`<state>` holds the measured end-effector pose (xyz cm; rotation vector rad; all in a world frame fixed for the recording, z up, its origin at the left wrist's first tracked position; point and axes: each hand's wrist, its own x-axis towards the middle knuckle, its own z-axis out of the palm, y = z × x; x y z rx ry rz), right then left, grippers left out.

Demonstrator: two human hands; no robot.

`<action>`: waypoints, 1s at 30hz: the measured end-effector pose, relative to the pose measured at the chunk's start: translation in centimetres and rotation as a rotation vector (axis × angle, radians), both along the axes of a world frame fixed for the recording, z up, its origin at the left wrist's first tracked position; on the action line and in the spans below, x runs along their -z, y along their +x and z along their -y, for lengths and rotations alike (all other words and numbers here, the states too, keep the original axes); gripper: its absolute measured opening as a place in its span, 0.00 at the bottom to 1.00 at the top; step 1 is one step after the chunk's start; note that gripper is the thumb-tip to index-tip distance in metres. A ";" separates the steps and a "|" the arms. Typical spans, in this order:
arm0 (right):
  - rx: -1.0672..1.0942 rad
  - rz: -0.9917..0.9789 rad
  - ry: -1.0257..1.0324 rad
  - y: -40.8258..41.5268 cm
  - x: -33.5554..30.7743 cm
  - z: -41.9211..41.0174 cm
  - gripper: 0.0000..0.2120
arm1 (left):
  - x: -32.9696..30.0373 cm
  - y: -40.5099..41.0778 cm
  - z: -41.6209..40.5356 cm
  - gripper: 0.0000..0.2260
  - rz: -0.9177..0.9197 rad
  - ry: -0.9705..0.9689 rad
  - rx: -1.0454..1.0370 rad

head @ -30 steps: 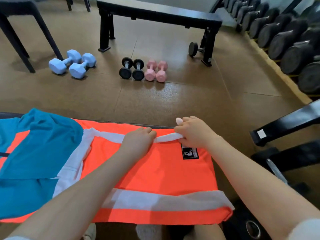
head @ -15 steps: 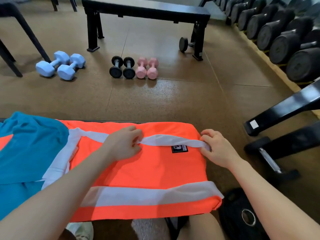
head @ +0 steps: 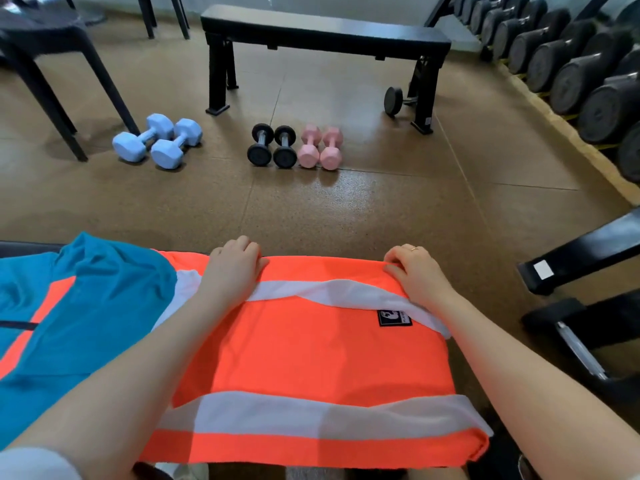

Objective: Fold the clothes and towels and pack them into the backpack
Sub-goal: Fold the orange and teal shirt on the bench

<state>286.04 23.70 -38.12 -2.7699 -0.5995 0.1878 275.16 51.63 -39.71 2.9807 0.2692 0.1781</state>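
Far left, up top: one black chair [head: 52, 39] on the brown floor [head: 346, 209]. Below that, near the camera: one blue garment [head: 86, 306] with an orange stripe, lying crumpled and covering the left end of the towel. On the floor past that: two light blue dumbbells [head: 157, 140] side by side, then two small black dumbbells [head: 272, 145], then two pink dumbbells [head: 320, 147], all in a row. Behind those: one long black bench [head: 325, 32] with one small wheel [head: 393, 101] by its right leg.

Near the camera, in the middle: one orange towel [head: 311, 358] with two white stripes and one small black label [head: 394, 318], spread flat. Left hand [head: 235, 268] at the far edge of the towel, fingers curled over the edge and gripping the cloth. Right hand [head: 415, 271] at the far right corner, fingers bent and pinching the cloth there, one ring on a finger.

Far right: a rack of big black dumbbells [head: 571, 64], at least eight, more cut off. Below that: black metal bars [head: 588, 254] low by the floor.
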 end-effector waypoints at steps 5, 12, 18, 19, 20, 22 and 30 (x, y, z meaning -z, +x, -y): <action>-0.015 0.350 -0.048 -1.9 0.0 -3.6 0.13 | -0.2 0.6 1.1 0.15 0.129 -0.062 0.077; -0.422 0.067 -0.256 -6.6 2.0 -5.0 0.41 | 1.8 -2.7 2.7 0.49 -0.164 -0.006 0.193; -0.206 0.036 -0.275 -6.0 2.0 3.6 0.42 | 1.2 -4.2 2.0 0.46 -0.243 -0.019 0.097; -0.163 0.010 -0.242 -6.1 2.1 4.7 0.41 | 1.1 -4.3 1.9 0.45 -0.244 -0.016 0.075; -0.126 -0.025 -0.197 -6.1 2.3 5.5 0.38 | 1.0 -4.3 2.0 0.43 -0.247 -0.002 0.045; -0.067 -0.110 -0.089 -6.2 2.6 6.6 0.28 | 0.4 -4.2 2.9 0.38 -0.257 0.048 -0.009; 0.055 -0.206 0.415 -8.6 1.3 8.6 0.18 | -2.9 -6.2 15.8 0.16 0.204 -0.145 0.586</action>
